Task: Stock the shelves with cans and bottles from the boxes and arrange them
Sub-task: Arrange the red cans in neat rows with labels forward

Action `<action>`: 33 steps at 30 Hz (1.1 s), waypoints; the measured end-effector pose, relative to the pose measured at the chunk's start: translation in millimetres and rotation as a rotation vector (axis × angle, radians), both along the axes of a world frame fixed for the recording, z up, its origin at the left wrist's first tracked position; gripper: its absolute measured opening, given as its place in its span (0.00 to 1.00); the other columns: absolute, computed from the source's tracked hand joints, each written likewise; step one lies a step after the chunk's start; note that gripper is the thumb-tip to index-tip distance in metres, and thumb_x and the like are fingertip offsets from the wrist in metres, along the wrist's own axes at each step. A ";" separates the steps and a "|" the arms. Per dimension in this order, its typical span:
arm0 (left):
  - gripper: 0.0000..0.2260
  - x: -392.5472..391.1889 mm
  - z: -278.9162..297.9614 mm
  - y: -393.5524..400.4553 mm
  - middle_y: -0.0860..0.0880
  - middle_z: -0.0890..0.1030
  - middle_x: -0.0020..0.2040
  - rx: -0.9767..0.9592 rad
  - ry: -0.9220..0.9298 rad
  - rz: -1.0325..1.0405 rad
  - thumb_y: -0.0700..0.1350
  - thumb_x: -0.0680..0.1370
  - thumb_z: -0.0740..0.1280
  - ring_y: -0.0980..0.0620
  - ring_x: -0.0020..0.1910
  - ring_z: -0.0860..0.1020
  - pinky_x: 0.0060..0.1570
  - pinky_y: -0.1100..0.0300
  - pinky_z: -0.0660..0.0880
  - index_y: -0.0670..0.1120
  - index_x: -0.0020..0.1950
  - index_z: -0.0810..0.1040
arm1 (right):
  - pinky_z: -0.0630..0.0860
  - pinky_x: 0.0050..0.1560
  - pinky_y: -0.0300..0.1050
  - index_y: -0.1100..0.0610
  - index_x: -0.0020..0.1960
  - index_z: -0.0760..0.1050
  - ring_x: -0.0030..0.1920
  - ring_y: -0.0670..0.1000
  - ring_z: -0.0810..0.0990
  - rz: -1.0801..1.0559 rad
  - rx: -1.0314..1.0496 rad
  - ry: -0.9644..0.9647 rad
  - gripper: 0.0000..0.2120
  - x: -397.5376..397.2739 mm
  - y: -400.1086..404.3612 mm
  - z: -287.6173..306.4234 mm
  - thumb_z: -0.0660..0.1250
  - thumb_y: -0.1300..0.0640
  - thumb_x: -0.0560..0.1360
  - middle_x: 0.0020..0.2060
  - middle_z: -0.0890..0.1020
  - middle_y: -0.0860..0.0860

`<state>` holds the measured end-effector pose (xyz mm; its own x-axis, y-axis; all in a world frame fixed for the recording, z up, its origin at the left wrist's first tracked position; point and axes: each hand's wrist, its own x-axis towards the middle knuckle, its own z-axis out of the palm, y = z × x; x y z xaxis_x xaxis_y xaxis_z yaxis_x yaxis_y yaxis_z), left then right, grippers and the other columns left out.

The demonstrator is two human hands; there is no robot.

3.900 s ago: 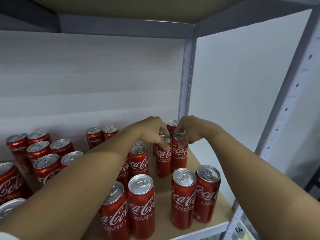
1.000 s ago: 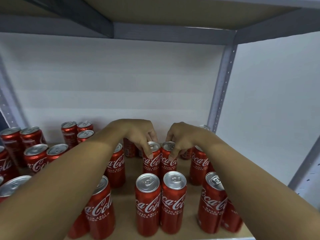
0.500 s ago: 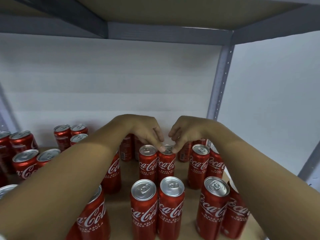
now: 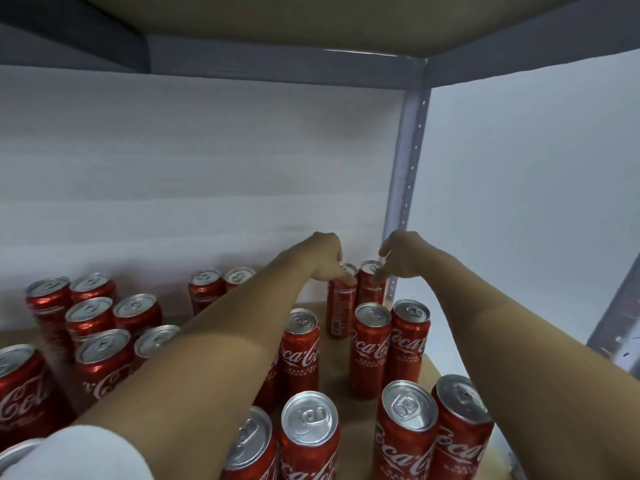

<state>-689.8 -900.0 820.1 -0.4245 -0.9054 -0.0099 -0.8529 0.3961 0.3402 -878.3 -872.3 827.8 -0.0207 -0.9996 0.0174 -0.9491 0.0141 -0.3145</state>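
Several tall red cola cans stand upright in pairs on the tan shelf board (image 4: pixel 429 370). Both arms reach to the back right corner. My left hand (image 4: pixel 323 259) pinches the rim of the left can of the rearmost pair (image 4: pixel 341 299). My right hand (image 4: pixel 401 258) pinches the rim of the right can of that pair (image 4: pixel 370 289), with its forefinger raised. The two cans stand side by side, touching, close to the white back wall. In front of them stands another pair (image 4: pixel 389 344), and two more pairs sit at the front edge.
A grey steel upright (image 4: pixel 405 188) rises at the back right corner, just beside my right hand. The upper shelf (image 4: pixel 277 26) hangs overhead. A cluster of cola cans (image 4: pixel 93 317) fills the left side, and two cans (image 4: pixel 221 284) stand at the back centre.
Both hands have moved from the second-row pair to the rearmost pair by the back wall. The view has shifted, so the corner post sits further right.
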 end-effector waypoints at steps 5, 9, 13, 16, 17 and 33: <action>0.26 -6.9 -10.8 -12.4 0.44 0.85 0.45 -0.017 0.015 0.013 0.62 0.67 0.80 0.46 0.44 0.83 0.44 0.54 0.78 0.41 0.50 0.84 | 0.81 0.56 0.46 0.61 0.65 0.79 0.54 0.56 0.84 0.059 0.046 -0.044 0.28 -5.3 -10.5 -10.8 0.80 0.50 0.70 0.58 0.83 0.55; 0.25 0.0 -4.0 -20.2 0.48 0.84 0.58 0.075 0.002 -0.062 0.55 0.69 0.81 0.47 0.57 0.81 0.58 0.51 0.79 0.46 0.63 0.84 | 0.85 0.45 0.47 0.59 0.57 0.83 0.46 0.55 0.86 0.119 0.155 -0.144 0.19 -13.7 -19.7 -9.9 0.81 0.59 0.67 0.51 0.85 0.56; 0.33 8.2 0.7 -22.9 0.50 0.79 0.69 0.158 0.054 -0.093 0.51 0.69 0.82 0.49 0.66 0.78 0.68 0.48 0.74 0.48 0.72 0.78 | 0.84 0.52 0.50 0.55 0.63 0.81 0.55 0.55 0.83 0.151 0.228 -0.217 0.26 -16.3 -23.6 -4.9 0.80 0.64 0.67 0.58 0.83 0.52; 0.34 6.3 0.6 -22.1 0.51 0.84 0.58 0.118 0.043 -0.053 0.61 0.63 0.83 0.50 0.52 0.85 0.58 0.49 0.81 0.47 0.64 0.82 | 0.85 0.45 0.51 0.57 0.62 0.79 0.51 0.55 0.84 0.101 0.231 -0.189 0.30 -11.1 -24.7 -2.8 0.84 0.53 0.63 0.55 0.83 0.55; 0.31 4.6 0.4 -21.7 0.50 0.86 0.51 0.086 0.035 -0.037 0.63 0.61 0.83 0.50 0.44 0.86 0.53 0.50 0.83 0.46 0.57 0.85 | 0.86 0.42 0.50 0.59 0.58 0.81 0.48 0.56 0.85 0.087 0.224 -0.176 0.29 -9.7 -25.8 -2.5 0.85 0.51 0.61 0.50 0.84 0.57; 0.24 2.7 -0.4 -26.2 0.51 0.87 0.50 0.108 0.031 -0.105 0.55 0.65 0.84 0.54 0.44 0.86 0.50 0.55 0.83 0.49 0.57 0.86 | 0.86 0.42 0.52 0.63 0.52 0.83 0.39 0.56 0.87 0.154 0.208 -0.036 0.20 -7.4 -34.0 2.5 0.82 0.53 0.67 0.45 0.85 0.58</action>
